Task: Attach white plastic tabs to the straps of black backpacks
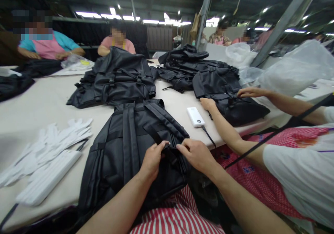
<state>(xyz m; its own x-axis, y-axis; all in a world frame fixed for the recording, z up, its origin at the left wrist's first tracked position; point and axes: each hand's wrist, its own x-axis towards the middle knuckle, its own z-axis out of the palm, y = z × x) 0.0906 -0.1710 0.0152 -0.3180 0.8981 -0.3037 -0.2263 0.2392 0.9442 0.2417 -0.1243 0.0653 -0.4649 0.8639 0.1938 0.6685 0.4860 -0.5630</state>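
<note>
A black backpack (122,150) lies back side up on the pale table (39,105), its lower end over the near edge at my lap. My left hand (152,159) is closed, pinching a black strap buckle (169,154) at the backpack's right side. My right hand (195,154) grips the same strap from the other side, fingers curled, thumbs nearly touching.
White gloves (52,143) and a white flat box (49,176) lie at my left. A white power bank (195,117) with a cable sits right of the backpack. A person at my right handles another black backpack (229,95). More black backpacks (117,77) are piled behind; other people sit across the table.
</note>
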